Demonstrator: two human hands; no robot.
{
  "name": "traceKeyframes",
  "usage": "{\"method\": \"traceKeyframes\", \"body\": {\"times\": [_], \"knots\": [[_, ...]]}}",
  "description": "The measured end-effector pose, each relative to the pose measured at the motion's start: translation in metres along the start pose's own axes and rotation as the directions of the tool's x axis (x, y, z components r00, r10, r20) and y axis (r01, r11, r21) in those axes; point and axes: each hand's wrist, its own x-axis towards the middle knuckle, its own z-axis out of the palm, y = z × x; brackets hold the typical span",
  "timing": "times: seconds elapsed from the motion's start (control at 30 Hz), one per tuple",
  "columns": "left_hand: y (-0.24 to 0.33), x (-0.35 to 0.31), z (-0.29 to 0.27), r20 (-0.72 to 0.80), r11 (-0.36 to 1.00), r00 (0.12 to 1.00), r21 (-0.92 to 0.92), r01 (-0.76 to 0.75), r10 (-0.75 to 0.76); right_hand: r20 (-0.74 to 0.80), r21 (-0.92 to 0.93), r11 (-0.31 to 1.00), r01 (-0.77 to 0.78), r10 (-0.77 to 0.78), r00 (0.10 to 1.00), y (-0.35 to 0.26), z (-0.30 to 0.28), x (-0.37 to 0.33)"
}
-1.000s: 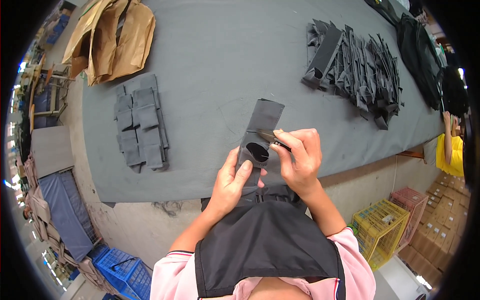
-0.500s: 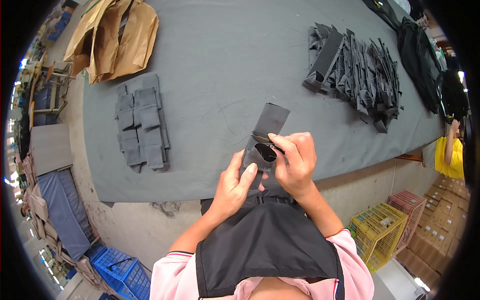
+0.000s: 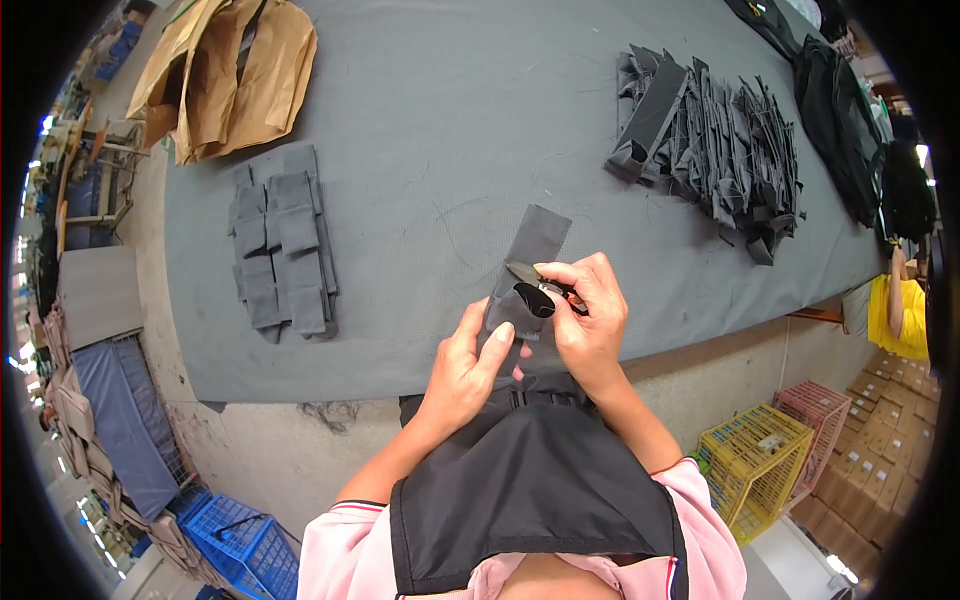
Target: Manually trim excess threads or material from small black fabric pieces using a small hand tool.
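My left hand (image 3: 470,362) pinches a dark grey fabric piece (image 3: 538,237) at the table's near edge, thumb on its front. This piece has a long flat flap at its far end and a looped, open fold in the middle. In my closed right hand (image 3: 594,318) is a pair of thread snips (image 3: 522,272), its blade lying across the fabric just above the fold; the handles are mostly hidden by the fingers. Far right lies a heap of similar grey fabric pieces (image 3: 725,150) with loose threads. Folded grey pieces (image 3: 285,245) lie in stacked rows at the left.
A large grey cloth-covered table (image 3: 400,330) fills the middle. Brown paper (image 3: 225,85) lies at its far left corner, black garments (image 3: 840,130) at its right edge. Below stand a blue crate (image 3: 240,545), a yellow crate (image 3: 755,455) and a red crate (image 3: 815,410). A person in yellow (image 3: 898,315) is at the right.
The snips' blade has shifted and shows more plainly above the fold. My right hand has turned slightly, and the fabric piece has tilted a little to the left.
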Motion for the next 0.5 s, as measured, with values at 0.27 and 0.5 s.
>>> {"method": "traceKeyframes", "body": {"times": [0.27,0.5], "knots": [[0.001,0.002,-0.001,0.027,0.986,0.997,-0.151,0.073,-0.069,-0.031,-0.174,0.963,0.205,-0.213,0.977,0.004,0.001,0.002],[0.019,0.037,-0.022,0.015,0.78,0.994,-0.618,0.096,-0.111,0.062,0.197,0.957,-0.211,0.202,0.977,0.006,-0.012,0.003]]}}
